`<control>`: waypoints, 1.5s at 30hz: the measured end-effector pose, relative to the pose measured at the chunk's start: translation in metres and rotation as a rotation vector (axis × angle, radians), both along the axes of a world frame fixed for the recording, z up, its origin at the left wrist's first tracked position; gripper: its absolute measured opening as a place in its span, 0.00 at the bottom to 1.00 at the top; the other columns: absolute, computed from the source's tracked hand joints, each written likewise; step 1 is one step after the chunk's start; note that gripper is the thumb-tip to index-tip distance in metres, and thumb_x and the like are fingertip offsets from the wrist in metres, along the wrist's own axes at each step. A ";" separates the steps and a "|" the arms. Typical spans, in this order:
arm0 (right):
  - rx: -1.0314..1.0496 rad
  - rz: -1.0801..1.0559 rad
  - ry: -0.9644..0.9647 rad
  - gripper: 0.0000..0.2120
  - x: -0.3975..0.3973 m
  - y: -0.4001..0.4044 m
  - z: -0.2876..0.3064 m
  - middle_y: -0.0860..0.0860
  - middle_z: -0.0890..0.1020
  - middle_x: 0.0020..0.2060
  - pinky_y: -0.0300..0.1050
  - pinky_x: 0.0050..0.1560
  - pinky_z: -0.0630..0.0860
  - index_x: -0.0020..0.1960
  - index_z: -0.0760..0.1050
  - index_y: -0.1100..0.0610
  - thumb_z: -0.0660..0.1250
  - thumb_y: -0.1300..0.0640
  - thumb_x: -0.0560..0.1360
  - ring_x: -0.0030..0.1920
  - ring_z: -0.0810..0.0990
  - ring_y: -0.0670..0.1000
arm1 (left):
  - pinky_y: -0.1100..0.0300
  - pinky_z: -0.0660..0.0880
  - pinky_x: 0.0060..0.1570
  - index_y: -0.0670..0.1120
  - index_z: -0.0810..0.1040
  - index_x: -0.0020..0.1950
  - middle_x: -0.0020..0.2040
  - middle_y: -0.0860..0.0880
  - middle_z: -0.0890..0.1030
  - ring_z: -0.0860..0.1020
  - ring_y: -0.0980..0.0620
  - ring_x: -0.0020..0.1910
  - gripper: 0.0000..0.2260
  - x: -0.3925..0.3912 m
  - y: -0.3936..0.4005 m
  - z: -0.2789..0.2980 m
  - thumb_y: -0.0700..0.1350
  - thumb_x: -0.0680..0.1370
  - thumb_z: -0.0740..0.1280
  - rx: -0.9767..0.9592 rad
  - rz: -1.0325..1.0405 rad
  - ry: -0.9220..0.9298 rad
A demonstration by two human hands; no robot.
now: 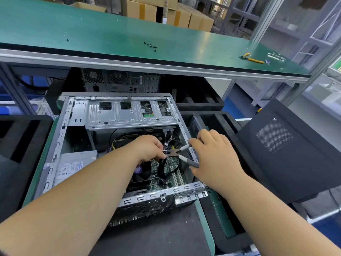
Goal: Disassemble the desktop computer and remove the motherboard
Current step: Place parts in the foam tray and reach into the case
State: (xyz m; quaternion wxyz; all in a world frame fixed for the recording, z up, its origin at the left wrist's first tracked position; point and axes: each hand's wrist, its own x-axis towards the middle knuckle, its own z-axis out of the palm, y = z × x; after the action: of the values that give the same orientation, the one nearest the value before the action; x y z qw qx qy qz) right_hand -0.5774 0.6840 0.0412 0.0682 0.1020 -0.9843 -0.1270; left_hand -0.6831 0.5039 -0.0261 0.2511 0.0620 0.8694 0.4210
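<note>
An open desktop case (60, 133) lies on its side in front of me, its green motherboard (174, 179) showing at the bottom right. My left hand (147, 147) reaches inside and pinches a bundle of cables (167, 145) with a white tie. My right hand (214, 154) grips grey-handled cutters (181, 154), whose jaws sit at that bundle. A silver drive cage (129, 113) spans the top of the case. The power supply (73, 165) sits at the left.
The removed black side panel (287, 154) leans at the right. Another computer tower (120, 80) stands under the green shelf (110, 30), which carries loose screws (151, 46) and yellow-handled pliers (251, 59). Black foam trays (199, 104) surround the case.
</note>
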 end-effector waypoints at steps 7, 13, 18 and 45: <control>0.021 0.033 0.071 0.27 0.005 0.000 0.001 0.50 0.74 0.49 0.50 0.53 0.73 0.58 0.77 0.54 0.77 0.51 0.61 0.50 0.73 0.54 | 0.64 0.68 0.34 0.49 0.80 0.40 0.38 0.51 0.81 0.75 0.54 0.35 0.07 0.001 0.001 0.001 0.44 0.68 0.77 0.018 -0.003 0.010; 0.003 0.049 0.125 0.28 0.006 -0.001 -0.001 0.51 0.75 0.48 0.49 0.51 0.74 0.57 0.78 0.55 0.79 0.52 0.58 0.48 0.74 0.55 | 0.65 0.67 0.32 0.48 0.80 0.37 0.34 0.52 0.81 0.74 0.55 0.31 0.06 0.002 0.001 0.002 0.42 0.67 0.76 0.035 -0.004 0.005; 0.002 0.039 0.137 0.30 0.006 -0.002 -0.001 0.51 0.75 0.49 0.49 0.52 0.74 0.58 0.77 0.55 0.80 0.52 0.58 0.48 0.73 0.55 | 0.65 0.67 0.31 0.48 0.79 0.34 0.30 0.54 0.79 0.74 0.57 0.28 0.06 0.003 0.001 0.003 0.42 0.67 0.76 0.034 -0.006 0.013; 0.023 -0.002 0.064 0.15 0.002 -0.020 0.007 0.47 0.71 0.48 0.44 0.49 0.66 0.54 0.75 0.51 0.71 0.48 0.70 0.46 0.73 0.51 | 0.64 0.67 0.32 0.46 0.82 0.37 0.31 0.54 0.79 0.73 0.55 0.30 0.06 0.005 0.001 0.003 0.46 0.66 0.78 0.018 0.015 0.066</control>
State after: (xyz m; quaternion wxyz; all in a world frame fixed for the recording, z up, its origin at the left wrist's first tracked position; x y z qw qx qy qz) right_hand -0.5752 0.6642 0.0486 0.0982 0.0976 -0.9802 -0.1417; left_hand -0.6780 0.5046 -0.0231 0.2188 0.0717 0.8737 0.4284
